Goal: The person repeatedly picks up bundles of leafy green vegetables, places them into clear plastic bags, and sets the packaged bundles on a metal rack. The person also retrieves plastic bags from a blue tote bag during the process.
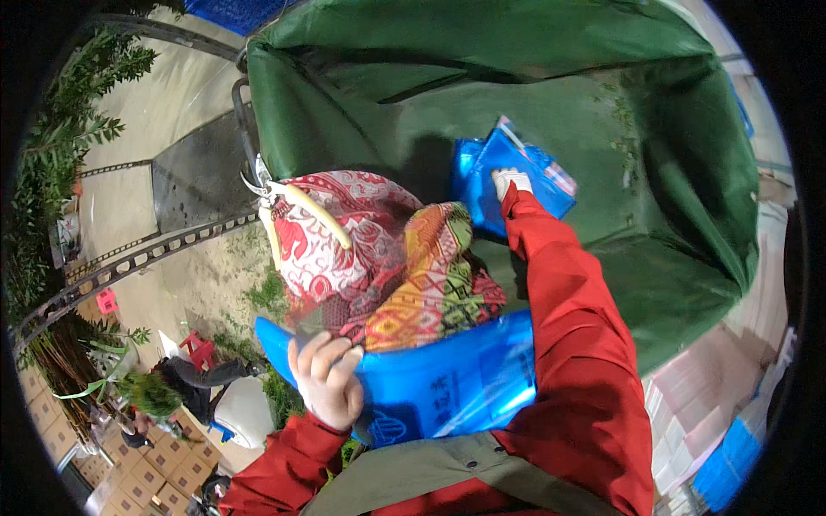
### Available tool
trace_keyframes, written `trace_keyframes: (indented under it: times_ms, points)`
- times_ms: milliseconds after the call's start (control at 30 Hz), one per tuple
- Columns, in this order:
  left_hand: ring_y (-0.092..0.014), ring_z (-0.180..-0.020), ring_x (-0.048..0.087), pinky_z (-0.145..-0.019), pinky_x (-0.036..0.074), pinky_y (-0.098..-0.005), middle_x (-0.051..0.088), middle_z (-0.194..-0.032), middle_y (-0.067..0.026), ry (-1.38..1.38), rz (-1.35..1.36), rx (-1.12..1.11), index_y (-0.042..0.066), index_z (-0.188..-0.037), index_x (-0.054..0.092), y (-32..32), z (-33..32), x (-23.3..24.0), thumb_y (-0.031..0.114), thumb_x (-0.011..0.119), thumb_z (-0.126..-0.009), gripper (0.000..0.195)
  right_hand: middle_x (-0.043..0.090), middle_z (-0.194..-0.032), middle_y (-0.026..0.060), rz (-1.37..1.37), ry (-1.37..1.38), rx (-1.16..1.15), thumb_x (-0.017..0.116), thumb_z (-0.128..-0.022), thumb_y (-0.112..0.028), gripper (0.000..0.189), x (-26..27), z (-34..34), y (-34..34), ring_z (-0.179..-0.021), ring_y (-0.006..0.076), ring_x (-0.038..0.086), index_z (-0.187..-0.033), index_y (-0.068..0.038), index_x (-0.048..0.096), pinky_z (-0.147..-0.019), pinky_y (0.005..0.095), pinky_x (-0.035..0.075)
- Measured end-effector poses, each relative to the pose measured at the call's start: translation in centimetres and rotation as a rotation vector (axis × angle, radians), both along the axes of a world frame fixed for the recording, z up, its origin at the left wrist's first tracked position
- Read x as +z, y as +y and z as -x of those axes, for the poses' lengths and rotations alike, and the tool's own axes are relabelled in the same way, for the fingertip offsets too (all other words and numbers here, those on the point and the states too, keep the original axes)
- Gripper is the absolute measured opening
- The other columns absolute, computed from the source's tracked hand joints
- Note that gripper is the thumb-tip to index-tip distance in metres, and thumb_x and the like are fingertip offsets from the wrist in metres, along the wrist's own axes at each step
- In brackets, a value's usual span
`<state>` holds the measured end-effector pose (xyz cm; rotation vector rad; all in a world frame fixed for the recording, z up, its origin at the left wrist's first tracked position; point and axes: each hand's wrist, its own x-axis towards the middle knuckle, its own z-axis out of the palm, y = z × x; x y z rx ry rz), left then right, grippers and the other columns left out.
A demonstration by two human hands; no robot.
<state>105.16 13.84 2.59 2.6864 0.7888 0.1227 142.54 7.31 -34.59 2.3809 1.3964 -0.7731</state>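
Observation:
My left hand [327, 380], in a pale glove, grips the edge of a blue foil sheet or bag [445, 387] that bears writing and lies across in front of my waist. My right hand [512, 183], also gloved, reaches down into a green tarpaulin-lined bin [700, 193] and rests on a pile of blue foil packaging [481, 193]; whether its fingers grip a piece is hard to tell. Patterned cloths, one red and white [361, 226] and one multicoloured [419, 284], lie between the hands. Pruning shears with cream handles [313, 209] rest on the red and white cloth, blades apart.
Leafy branches [71, 116] and bundled stems [64, 367] stand at the left. Perforated metal bars [155, 251] run towards the bin. At the lower left are cardboard boxes [145, 477], a white container [244, 413] and a person in dark clothes [187, 380]. Pale sheeting lies right.

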Motion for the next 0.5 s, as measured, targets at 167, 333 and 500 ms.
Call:
trace_keyframes:
  times_ms: [167, 333, 500]
  points:
    - [-0.028, -0.095, 0.052, -0.098, 0.025, -0.0514, 0.056, -0.096, -0.0032, -0.012, 0.084, 0.002, 0.016, -0.097, 0.057, 0.8, -0.1, -0.7, 0.020, 0.053, -0.066, 0.032, 0.039, -0.133, 0.0062, 0.079, -0.019, 0.100, 0.039, -0.087, -0.022, 0.040, -8.8, 1.8, 3.7, -0.125, 0.0231, 0.032, -0.127, -0.022, 0.044, -0.092, 0.0480, 0.033]
    - [-0.023, -0.090, 0.053, -0.098, 0.026, -0.0494, 0.057, -0.092, 0.0000, 0.017, 0.081, 0.066, 0.017, -0.092, 0.058, 0.6, 0.5, -1.1, 0.034, 0.049, -0.078, 0.024, 0.031, -0.140, 0.0025, 0.332, -0.132, 0.517, 0.037, -0.089, -0.025, 0.042, -11.0, 4.4, 4.7, -0.129, 0.0233, 0.026, -0.132, -0.027, 0.038, -0.097, 0.0529, 0.026]
    - [-0.024, -0.089, 0.054, -0.099, 0.026, -0.0484, 0.058, -0.090, -0.0006, -0.022, 0.092, 0.041, 0.016, -0.093, 0.059, 1.2, 0.4, -1.1, 0.029, 0.050, -0.076, 0.023, 0.026, -0.143, 0.0012, 0.269, -0.001, 0.666, 0.035, -0.089, -0.026, 0.045, -13.6, 5.9, 2.4, -0.132, 0.0226, 0.020, -0.134, -0.023, 0.030, -0.104, 0.0575, 0.011]
